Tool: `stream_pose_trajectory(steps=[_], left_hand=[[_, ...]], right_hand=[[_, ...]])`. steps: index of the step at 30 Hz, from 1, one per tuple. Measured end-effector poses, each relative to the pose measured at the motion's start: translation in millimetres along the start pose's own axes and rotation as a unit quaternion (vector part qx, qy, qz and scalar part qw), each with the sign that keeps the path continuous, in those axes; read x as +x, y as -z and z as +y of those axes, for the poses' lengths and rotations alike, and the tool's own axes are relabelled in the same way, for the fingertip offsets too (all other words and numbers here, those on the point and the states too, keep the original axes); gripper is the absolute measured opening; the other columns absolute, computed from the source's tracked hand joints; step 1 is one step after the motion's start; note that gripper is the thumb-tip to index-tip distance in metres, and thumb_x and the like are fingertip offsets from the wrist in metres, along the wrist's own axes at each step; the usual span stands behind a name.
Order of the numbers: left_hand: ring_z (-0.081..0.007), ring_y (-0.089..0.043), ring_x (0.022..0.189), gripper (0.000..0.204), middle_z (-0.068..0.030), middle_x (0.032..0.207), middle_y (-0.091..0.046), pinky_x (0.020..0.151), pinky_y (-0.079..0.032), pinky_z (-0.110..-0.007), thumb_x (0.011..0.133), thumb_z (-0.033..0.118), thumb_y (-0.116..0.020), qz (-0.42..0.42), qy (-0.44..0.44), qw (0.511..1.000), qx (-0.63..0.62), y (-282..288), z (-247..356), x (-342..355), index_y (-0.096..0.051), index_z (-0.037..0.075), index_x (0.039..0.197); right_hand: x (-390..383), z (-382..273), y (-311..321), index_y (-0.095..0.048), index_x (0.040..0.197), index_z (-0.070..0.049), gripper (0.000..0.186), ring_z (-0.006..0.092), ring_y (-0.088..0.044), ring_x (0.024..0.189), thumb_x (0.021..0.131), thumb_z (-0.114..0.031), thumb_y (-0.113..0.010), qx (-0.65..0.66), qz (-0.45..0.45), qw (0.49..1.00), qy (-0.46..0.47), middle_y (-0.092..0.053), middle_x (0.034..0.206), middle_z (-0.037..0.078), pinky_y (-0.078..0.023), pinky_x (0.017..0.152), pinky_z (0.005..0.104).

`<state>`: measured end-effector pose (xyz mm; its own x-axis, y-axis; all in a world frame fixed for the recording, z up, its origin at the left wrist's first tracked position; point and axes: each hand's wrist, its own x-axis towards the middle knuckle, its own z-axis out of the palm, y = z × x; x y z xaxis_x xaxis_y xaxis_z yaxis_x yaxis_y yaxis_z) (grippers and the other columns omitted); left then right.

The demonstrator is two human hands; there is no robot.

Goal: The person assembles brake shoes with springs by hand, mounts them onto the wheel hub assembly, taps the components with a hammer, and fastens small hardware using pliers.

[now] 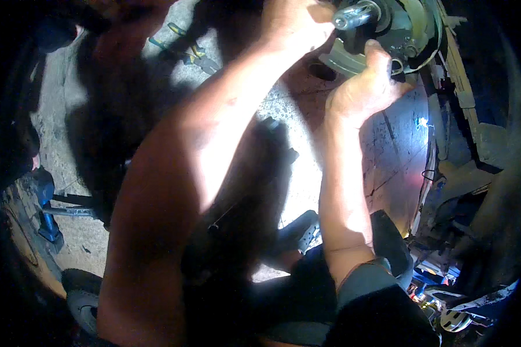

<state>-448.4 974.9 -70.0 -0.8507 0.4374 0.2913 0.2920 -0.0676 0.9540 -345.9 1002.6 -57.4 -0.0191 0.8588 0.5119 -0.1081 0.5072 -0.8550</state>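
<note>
A round metal wheel-hub assembly [408, 26] with a shiny stub axle [356, 14] sticks out at the top right. My left hand [292, 23] reaches up and rests on the assembly's left side, next to the axle. My right hand [367, 87] grips the lower edge of the assembly, fingers curled around a curved grey metal plate [341, 62]. Both forearms rise from the lower edge and cover much of the view.
Pliers with yellow-green handles [185, 46] lie on the concrete floor [58, 104] at upper left. A blue jack or stand [46, 214] sits at the left. Dark vehicle underbody parts [486, 173] fill the right side. My shoe [298, 231] is below centre.
</note>
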Motion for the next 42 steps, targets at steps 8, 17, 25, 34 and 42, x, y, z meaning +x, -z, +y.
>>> stream_pose_trajectory(steps=[8, 17, 25, 34, 42], left_hand=[[-0.0375, -0.065, 0.082, 0.040, -0.0243, 0.084, -0.065, 0.071, -0.050, -0.041, 0.069, 0.020, -0.070, 0.016, 0.010, 1.000, 0.017, -2.6, 12.3, -11.3, -0.054, -0.008, 0.093], [-0.0369, -0.065, 0.083, 0.038, -0.0270, 0.084, -0.064, 0.074, -0.049, -0.039, 0.067, 0.016, -0.071, -0.106, 0.099, 0.989, -0.041, 17.6, 17.1, 10.1, -0.058, -0.010, 0.092], [-0.0356, -0.065, 0.080, 0.030, -0.0264, 0.080, -0.064, 0.072, -0.050, -0.038, 0.067, 0.010, -0.068, -0.128, 0.091, 0.987, 0.041, 29.6, 34.8, 8.3, -0.059, -0.009, 0.088], [-0.0274, -0.063, 0.075, 0.038, -0.0204, 0.080, -0.063, 0.069, -0.050, -0.037, 0.068, 0.008, -0.069, -0.130, 0.075, 0.960, -0.236, 5.2, -13.1, 9.5, -0.052, -0.006, 0.100], [-0.0368, -0.066, 0.077, 0.044, -0.0252, 0.078, -0.063, 0.071, -0.052, -0.039, 0.061, 0.018, -0.076, -0.050, -0.040, 0.998, 0.001, 14.5, -13.8, 3.4, -0.054, -0.007, 0.090]], right_hand=[[4.3, 4.1, 7.5, -0.036, 0.126, 0.008, 0.066, 0.0263, -0.051, 0.103, 0.069, -0.005, -0.065, 0.008, -0.021, 0.999, 0.044, -0.050, 0.116, 0.019, -0.044, 0.090, 0.0390], [-8.4, -8.3, -9.0, -0.042, 0.110, 0.007, 0.048, 0.0259, -0.053, 0.095, 0.068, -0.004, -0.061, 0.026, 0.032, 0.999, -0.012, -0.053, 0.104, 0.019, -0.043, 0.089, 0.0356], [-14.4, 0.5, -3.6, -0.051, 0.098, 0.009, 0.032, 0.0232, -0.055, 0.089, 0.072, -0.009, -0.058, 0.007, 0.029, 0.998, -0.057, -0.057, 0.099, 0.016, -0.043, 0.084, 0.0334], [-10.9, 6.3, -5.5, -0.060, 0.086, 0.008, 0.024, 0.0187, -0.057, 0.077, 0.073, -0.012, -0.059, -0.028, 0.056, 0.997, -0.052, -0.061, 0.085, 0.010, -0.045, 0.073, 0.0306], [-22.5, -5.8, -9.8, -0.062, 0.090, 0.006, 0.026, 0.0199, -0.057, 0.078, 0.073, -0.014, -0.059, -0.035, 0.046, 0.993, -0.101, -0.061, 0.083, 0.010, -0.045, 0.077, 0.0311]])
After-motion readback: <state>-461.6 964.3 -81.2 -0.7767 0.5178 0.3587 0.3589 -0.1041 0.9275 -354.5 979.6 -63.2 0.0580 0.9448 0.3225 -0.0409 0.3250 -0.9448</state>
